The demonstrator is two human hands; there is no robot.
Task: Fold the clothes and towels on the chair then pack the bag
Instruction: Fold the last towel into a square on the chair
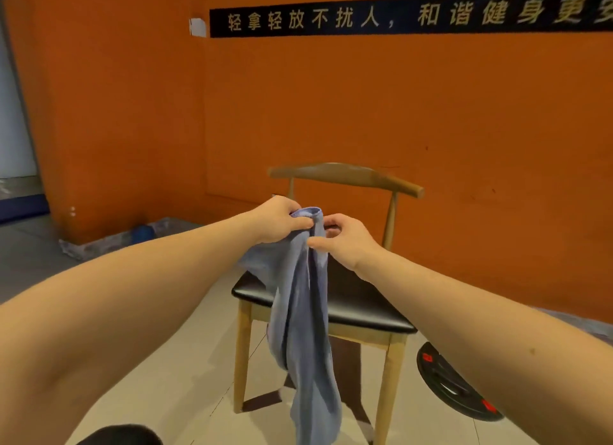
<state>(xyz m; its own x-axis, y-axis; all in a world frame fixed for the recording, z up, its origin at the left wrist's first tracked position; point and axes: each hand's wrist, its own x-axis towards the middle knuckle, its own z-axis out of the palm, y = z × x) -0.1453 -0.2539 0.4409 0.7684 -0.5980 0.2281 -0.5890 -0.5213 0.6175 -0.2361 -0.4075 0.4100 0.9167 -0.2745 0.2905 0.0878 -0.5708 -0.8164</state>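
The person holds a blue towel (305,312) up in front of the chair (361,303), above the front edge of its black seat. The left hand (277,220) grips the bunched top of the towel, with the fingers curled over the upper edge and the thumb pressed against the fabric. The right hand (345,242) is just beside it, on the side nearer the chair's right post. Its thumb lies on the towel's edge and its fingers are curled behind, so it pinches the fabric a little below the left hand's grip. The two hands are nearly touching, level with the chair's curved wooden backrest.

From the hands the towel hangs down in long folds. It crosses the front of the seat and drops past the chair's front rail, ending close to the floor (185,361) between the chair's front legs. A fold of it spreads toward the seat's left corner, but it is hard to tell whether that fold rests on the seat.

On the floor just right of the chair lies a black weight plate (454,381) with red marks. Behind the chair stands an orange wall (464,113), and high above the chair runs a black banner (398,15) with pale lettering.
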